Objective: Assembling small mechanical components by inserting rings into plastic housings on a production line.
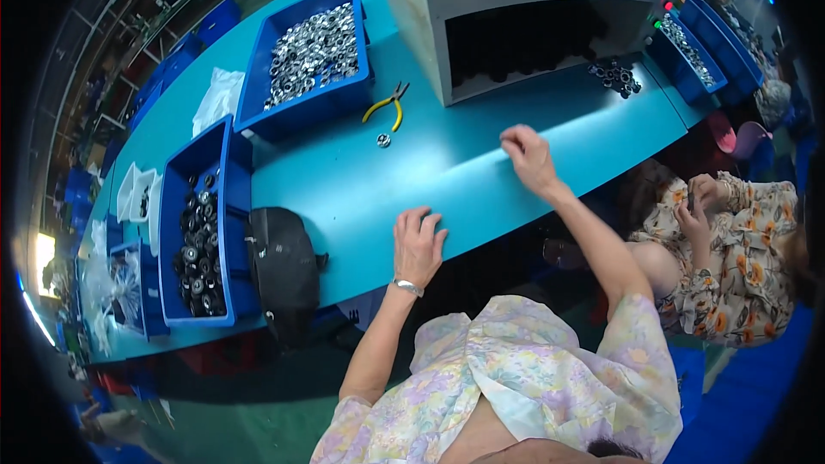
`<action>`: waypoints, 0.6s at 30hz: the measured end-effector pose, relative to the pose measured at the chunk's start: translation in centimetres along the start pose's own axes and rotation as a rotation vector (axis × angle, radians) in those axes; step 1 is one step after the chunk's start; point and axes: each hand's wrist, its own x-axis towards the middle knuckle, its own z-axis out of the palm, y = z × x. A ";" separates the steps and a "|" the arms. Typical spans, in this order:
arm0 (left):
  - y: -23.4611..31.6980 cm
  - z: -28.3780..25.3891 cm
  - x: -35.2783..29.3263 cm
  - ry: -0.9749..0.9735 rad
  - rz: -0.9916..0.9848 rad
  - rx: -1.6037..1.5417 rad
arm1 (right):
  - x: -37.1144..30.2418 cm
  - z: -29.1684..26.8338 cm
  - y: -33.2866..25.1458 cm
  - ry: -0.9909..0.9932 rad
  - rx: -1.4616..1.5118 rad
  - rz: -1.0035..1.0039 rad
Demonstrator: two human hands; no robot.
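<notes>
My left hand point(418, 247) rests at the near edge of the teal table point(369, 180), fingers bent and slightly apart, with a silver band at the wrist and nothing seen in it. Farther right, my right hand point(528, 159) is over the table with its fingers curled in toward the thumb. Whether anything small is between them is hidden. Yellow-handled pliers point(396, 99) lie on the table beyond my hands. Just nearer than the pliers is a small round metal part point(383, 140). Neither hand touches these.
Silver metal parts fill a blue bin point(367, 56); black round parts fill another blue bin point(225, 232). A black bag point(285, 262) sits beside it. A white open-fronted box point(436, 43) stands behind, near loose dark parts point(615, 77). Another person point(739, 249) sits at right.
</notes>
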 end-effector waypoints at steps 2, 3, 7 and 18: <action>0.3 0.1 0.3 -0.003 0.009 0.018 | 4.5 -0.6 2.7 0.049 -0.112 -0.041; 0.3 0.0 0.3 -0.004 0.015 0.023 | 6.7 -0.4 3.8 0.063 -0.182 -0.071; 0.5 0.0 0.3 -0.020 -0.025 0.019 | 15.9 0.9 7.6 0.221 -0.402 -0.247; 0.6 -0.1 1.1 -0.073 -0.121 0.025 | 31.9 6.2 13.0 0.248 -0.517 -0.440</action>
